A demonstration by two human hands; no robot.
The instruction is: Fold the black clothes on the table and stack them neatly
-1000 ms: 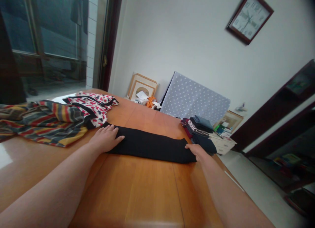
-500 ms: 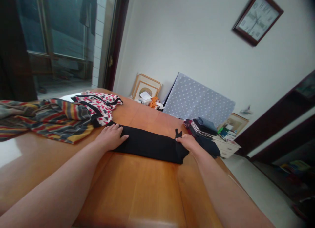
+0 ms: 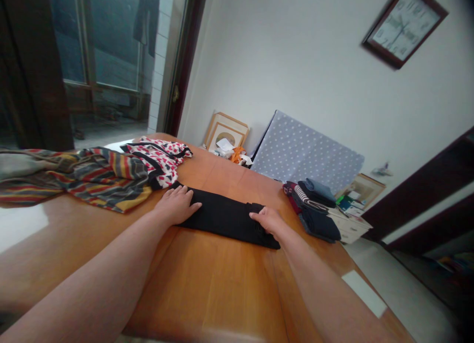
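Note:
A black garment (image 3: 222,215), folded into a long strip, lies across the wooden table in front of me; its exact kind cannot be made out. My left hand (image 3: 178,205) rests flat on its left end, fingers spread and thumb out, holding nothing. At the other end my right hand (image 3: 267,220) pinches the garment's edge between thumb and fingers. That edge is turned inward over the strip. Just beyond my left hand lie a striped garment (image 3: 111,180) and a white one with red and black patterning (image 3: 163,160), both loosely heaped.
A stack of folded clothes (image 3: 314,209) sits near the table's right edge. Behind the wooden table (image 3: 222,288) are a polka-dot cloth-covered panel (image 3: 303,150) and a framed picture (image 3: 225,131). A pale flat piece (image 3: 365,292) lies at the right edge, by my forearm.
My right hand has moved left, carrying the garment's right end inward over the strip. My left hand stays on the left end. The view has shifted slightly.

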